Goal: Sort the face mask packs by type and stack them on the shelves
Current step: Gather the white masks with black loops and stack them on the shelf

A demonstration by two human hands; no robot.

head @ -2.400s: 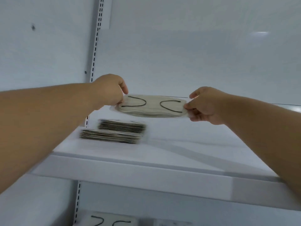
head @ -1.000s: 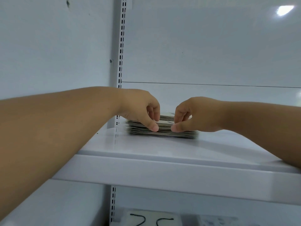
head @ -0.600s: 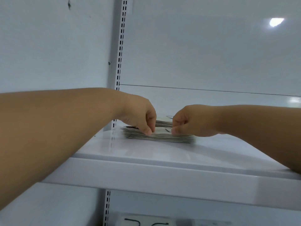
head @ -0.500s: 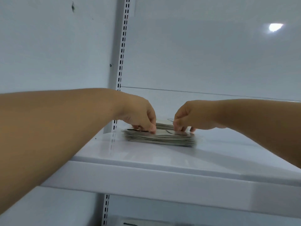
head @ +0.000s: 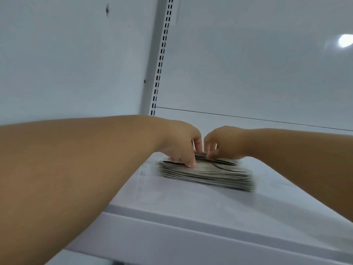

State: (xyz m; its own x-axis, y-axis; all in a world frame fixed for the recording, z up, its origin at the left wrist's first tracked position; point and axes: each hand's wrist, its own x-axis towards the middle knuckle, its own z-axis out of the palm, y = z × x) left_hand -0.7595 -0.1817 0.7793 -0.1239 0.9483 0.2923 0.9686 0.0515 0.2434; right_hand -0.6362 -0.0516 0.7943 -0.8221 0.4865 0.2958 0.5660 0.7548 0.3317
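Two stacks of flat face mask packs lie on the white shelf point(head: 191, 209). The front stack point(head: 210, 176) is wider, and its top pack is beige with black ear loops. The smaller rear stack point(head: 226, 160) sits just behind it. My left hand point(head: 177, 142) has its fingers curled over the rear stack's left end, with its thumb tip down on the front stack's top. Close beside it, my right hand point(head: 223, 140) pinches the rear stack near its middle. Motion blurs the packs' edges.
A slotted white upright point(head: 162, 54) runs up the back wall left of the stacks. A plain white wall point(head: 66, 64) closes the left side. The shelf's front lip point(head: 210, 238) crosses below my forearms. Bare shelf surface extends to the right of the stacks.
The beige pack I carried in both hands now lies on the front stack. My hands have since shifted back and closer together onto the rear stack.
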